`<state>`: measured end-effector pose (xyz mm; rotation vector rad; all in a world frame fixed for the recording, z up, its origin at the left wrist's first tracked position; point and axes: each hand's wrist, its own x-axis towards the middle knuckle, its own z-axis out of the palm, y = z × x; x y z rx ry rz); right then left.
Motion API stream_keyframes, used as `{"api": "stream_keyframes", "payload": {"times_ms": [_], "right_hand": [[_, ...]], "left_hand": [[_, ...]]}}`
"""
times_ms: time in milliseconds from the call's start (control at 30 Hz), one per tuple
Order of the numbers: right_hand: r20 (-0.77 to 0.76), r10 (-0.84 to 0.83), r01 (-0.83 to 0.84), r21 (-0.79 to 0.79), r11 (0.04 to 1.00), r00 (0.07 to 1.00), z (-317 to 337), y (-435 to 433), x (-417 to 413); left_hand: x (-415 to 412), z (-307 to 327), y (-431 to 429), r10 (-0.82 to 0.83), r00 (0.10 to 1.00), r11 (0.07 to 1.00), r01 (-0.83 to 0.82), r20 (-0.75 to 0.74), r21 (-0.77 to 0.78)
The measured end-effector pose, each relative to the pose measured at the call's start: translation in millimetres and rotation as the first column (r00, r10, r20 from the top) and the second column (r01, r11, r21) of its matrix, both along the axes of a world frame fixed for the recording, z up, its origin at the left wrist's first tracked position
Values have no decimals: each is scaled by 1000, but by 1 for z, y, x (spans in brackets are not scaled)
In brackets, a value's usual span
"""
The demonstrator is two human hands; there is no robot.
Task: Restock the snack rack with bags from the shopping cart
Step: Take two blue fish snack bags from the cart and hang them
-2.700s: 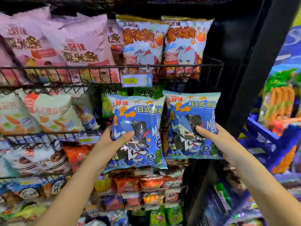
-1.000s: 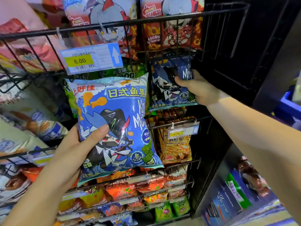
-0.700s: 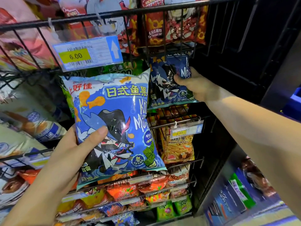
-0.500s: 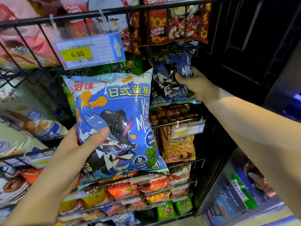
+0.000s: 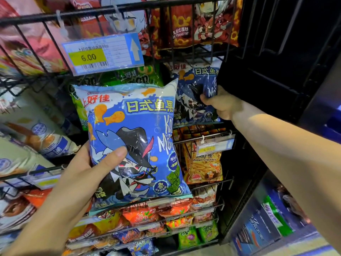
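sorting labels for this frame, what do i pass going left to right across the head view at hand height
left hand → blue fish-snack bag that it holds → second blue bag at the rack → right hand gripping that bag's right edge

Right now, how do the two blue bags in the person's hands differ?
The left bag is held out in front of the rack, its whole front lit; the right bag sits back inside it, in shadow. The left hand holds the left bag by its lower corner, thumb across the front; the right hand pinches the right bag at its side edge, creasing it. Both carry the same blue print with orange fish shapes.
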<state>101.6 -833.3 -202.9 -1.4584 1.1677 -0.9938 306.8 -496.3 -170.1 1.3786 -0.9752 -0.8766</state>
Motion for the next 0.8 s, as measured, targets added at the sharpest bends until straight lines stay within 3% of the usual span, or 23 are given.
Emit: {"api": "stream_keyframes", "payload": {"times_ms": [400, 567, 800], "right_hand": [[-89, -113, 100, -140, 985, 990, 4, 18, -3], [-78, -137, 126, -126, 984, 988, 9, 33, -14], [-20, -18, 16, -98, 995, 1000, 25, 68, -32]], "left_hand": [[-11, -4, -8, -10, 1000, 1000, 10, -20, 1], [-28, 0, -20, -54, 999, 999, 54, -6, -9], [-62, 17, -51, -115, 993, 993, 115, -37, 0]]}}
